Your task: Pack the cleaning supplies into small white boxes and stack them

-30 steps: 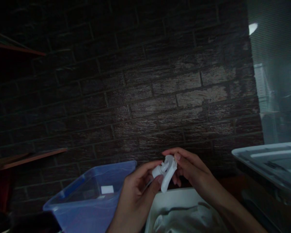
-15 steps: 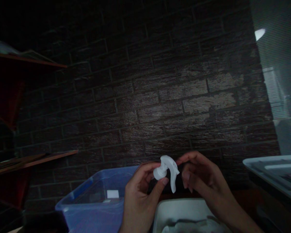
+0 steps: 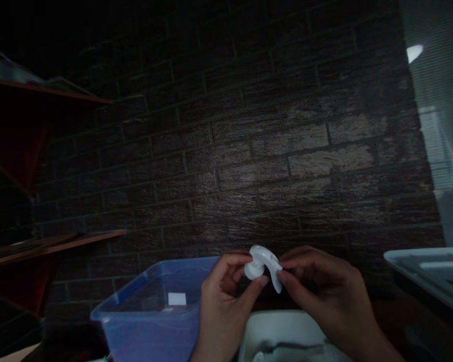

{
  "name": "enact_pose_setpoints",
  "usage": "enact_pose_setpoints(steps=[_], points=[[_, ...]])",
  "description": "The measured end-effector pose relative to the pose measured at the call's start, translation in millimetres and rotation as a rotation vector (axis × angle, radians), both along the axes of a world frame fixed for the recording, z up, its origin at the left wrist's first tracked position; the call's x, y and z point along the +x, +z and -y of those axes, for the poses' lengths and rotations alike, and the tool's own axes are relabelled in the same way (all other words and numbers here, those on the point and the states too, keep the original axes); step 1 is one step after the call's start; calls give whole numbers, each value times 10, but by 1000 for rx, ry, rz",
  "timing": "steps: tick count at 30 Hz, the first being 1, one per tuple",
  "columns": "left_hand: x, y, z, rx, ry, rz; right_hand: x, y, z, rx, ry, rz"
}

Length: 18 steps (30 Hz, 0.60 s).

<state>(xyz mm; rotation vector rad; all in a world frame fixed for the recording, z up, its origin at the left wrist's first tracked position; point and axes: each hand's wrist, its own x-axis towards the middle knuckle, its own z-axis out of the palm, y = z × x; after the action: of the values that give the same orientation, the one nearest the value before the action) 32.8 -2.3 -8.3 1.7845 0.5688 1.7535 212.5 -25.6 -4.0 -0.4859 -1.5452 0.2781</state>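
A white spray trigger head [image 3: 265, 255] is held up in front of me, between both hands. My left hand [image 3: 228, 296] is closed around its round collar, thumb below and fingers behind. With thumb and forefinger, my right hand [image 3: 332, 289] pinches the nozzle end, near the curved lever that points down. Below the hands stands a white tub [image 3: 279, 322] with pale, translucent items inside, partly hidden by my right hand and wrist.
A blue translucent plastic bin [image 3: 151, 319] with a white label stands at the left. Wooden shelves [image 3: 56, 247] jut out further left. A grey-white lid or tray [image 3: 426, 256] lies at the right edge. A dark brick wall [image 3: 230, 151] rises behind.
My right hand has closed in from the right and now grips the nozzle end. The spray trigger head has turned slightly, its lever swinging right. The view has shifted a little.
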Motion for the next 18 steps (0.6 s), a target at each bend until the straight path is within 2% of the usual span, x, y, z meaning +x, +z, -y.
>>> enact_pose_setpoints(steps=[5, 18], points=[[28, -25, -28, -15, -76, 39, 12, -3, 43, 89, -67, 25], [46, -1, 11, -14, -74, 49, 8, 2, 77, 114, -113, 33]])
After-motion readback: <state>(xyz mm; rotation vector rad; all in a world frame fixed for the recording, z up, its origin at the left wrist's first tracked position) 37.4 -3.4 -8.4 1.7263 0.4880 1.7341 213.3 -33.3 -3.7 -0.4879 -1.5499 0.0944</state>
